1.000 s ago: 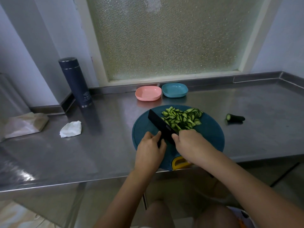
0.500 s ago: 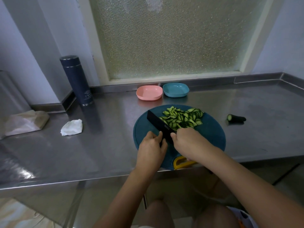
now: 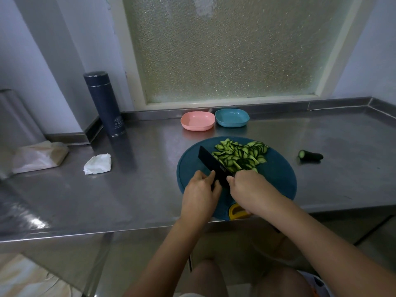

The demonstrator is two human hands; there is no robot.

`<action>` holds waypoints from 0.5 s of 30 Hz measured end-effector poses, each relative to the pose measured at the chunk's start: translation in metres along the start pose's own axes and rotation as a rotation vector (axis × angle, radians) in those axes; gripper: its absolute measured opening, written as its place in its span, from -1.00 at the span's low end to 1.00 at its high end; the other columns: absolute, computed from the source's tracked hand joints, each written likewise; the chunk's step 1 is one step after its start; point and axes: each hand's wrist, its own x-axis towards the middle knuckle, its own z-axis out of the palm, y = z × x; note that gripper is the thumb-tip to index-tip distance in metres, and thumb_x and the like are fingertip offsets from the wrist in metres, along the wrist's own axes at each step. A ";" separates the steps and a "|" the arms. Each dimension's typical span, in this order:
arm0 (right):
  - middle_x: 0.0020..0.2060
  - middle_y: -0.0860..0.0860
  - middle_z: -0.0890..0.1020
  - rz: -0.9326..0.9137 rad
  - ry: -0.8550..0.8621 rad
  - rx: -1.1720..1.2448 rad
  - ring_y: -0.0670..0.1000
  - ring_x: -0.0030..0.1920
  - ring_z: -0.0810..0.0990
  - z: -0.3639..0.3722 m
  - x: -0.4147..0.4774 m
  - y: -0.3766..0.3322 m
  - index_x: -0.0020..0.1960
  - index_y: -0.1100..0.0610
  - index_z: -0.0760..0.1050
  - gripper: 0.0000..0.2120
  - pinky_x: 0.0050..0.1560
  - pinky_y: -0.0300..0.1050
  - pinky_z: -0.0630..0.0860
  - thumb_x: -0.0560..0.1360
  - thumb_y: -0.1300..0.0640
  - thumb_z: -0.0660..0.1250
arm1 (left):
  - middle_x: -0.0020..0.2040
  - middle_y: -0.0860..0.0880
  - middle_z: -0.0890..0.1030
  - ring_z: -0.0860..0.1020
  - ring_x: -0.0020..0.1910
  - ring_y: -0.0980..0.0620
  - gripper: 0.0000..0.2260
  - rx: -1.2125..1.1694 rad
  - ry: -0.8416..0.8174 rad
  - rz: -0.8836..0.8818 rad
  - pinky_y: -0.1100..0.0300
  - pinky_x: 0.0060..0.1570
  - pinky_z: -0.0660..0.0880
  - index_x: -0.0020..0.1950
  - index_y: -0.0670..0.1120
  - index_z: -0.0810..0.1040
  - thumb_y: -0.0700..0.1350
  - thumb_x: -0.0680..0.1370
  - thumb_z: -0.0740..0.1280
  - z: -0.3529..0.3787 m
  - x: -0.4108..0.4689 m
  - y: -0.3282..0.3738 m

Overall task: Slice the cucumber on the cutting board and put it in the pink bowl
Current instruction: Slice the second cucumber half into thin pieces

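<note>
Slicing step, nearly through.

- Knife point(image 3: 211, 160): black blade runs from near-right to far-left across the round blue cutting board point(image 3: 278, 174). Your left hand point(image 3: 200, 196) has its fingers wrapped round the near end, forefinger lying up along the blade.
- Cucumber point(image 3: 244, 162): only a short dark stub is left uncut, on the board just right of the blade. Your right hand point(image 3: 250, 189) is curled over its near end, knuckles up. The fingertips are hidden, so the pinch itself cannot be confirmed, but it looks clamped on the stub.
- Slices point(image 3: 237, 151): a loose heap on the far half of the board, touching the stub.
- Pink bowl point(image 3: 197, 127): empty, beyond the board on the far side, with a blue bowl point(image 3: 232, 125) touching it on the right.
- One cut-off end point(image 3: 310, 155) lies on the steel counter point(image 3: 150, 168), well right of the board.

How to finish well: the stub is short, so tuck your right fingertips behind the knuckles and let the flat of the blade ride against them. Cut straight down with thin, even strokes. Stop before the blade meets your fingers and leave the last nub. The heap crowds the blade, so nudge it farther off before you scoop toward the pink bowl.
</note>
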 end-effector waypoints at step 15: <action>-0.34 0.03 0.39 -0.040 0.006 -0.051 0.04 -0.24 0.46 -0.006 -0.006 0.000 -0.08 0.20 0.47 -0.62 -0.21 -0.10 0.44 0.66 0.01 -0.01 | -0.33 -0.10 0.52 0.50 -0.46 -0.01 -0.83 0.035 0.018 0.038 0.30 -0.48 0.31 -0.02 -0.23 0.65 -0.20 0.42 0.44 0.000 -0.001 0.000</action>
